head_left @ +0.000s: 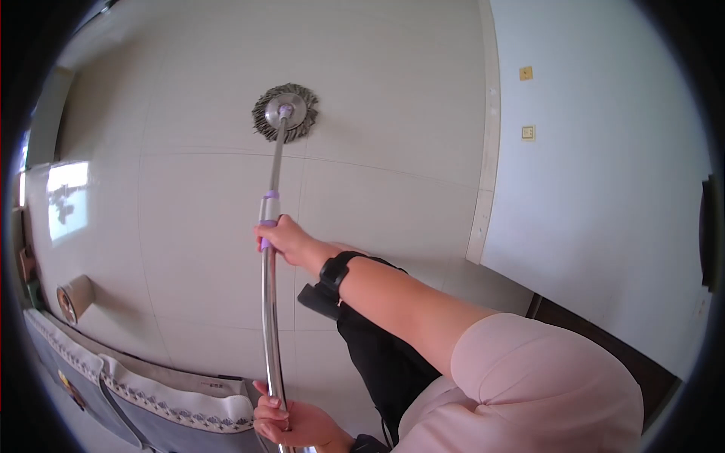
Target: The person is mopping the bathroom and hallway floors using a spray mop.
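A mop with a long silver handle, purple fittings and a round head of grey-brown strands runs away from me across the floor. The strands lie spread on the tiles around a metal disc. My right hand is closed around the handle at the purple collar, and a black watch sits on that wrist. Nearer to me, at the bottom of the view, my left hand wraps the lower handle with its fingers curled round from the left. The handle's near end is cut off by the lower edge.
Pale floor tiles stretch ahead. A white wall with two sockets and a light skirting stands on the right. A sofa with grey lace-trimmed covers lies lower left, near a small beige bin. A dark doorway edge shows lower right.
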A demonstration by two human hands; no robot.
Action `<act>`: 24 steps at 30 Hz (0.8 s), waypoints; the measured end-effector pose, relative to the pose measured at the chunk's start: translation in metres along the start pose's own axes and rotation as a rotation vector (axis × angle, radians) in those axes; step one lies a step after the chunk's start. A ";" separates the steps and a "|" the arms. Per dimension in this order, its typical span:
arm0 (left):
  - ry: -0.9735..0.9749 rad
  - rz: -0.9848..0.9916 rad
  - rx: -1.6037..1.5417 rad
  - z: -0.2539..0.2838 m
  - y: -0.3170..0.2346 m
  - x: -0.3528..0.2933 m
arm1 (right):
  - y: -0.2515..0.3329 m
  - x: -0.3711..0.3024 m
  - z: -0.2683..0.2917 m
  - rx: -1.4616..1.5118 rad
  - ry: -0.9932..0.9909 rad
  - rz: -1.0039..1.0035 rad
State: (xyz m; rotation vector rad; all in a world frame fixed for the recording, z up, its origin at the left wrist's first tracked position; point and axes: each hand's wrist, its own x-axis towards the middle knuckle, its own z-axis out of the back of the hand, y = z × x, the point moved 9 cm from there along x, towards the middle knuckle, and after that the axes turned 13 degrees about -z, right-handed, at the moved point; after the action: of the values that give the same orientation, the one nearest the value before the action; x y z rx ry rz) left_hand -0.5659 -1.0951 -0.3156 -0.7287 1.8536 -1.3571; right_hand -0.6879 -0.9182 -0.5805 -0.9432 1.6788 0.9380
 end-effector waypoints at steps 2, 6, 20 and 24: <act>0.083 0.023 0.017 -0.039 0.025 -0.018 | 0.045 -0.011 0.056 0.094 -0.091 0.153; 0.633 0.011 0.064 -0.112 0.089 -0.074 | 0.107 -0.044 0.187 0.005 -0.338 0.272; 1.455 0.347 0.077 -0.264 0.033 -0.016 | 0.046 -0.187 0.184 0.582 -0.426 0.386; 1.642 0.375 0.065 -0.241 -0.008 -0.095 | -0.055 -0.249 0.193 0.811 -0.305 0.392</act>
State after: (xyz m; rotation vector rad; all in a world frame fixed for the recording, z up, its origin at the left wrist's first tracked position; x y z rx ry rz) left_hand -0.7059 -0.8896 -0.2417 1.1621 2.7605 -1.8516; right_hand -0.5085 -0.7263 -0.3985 0.0691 1.7674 0.5097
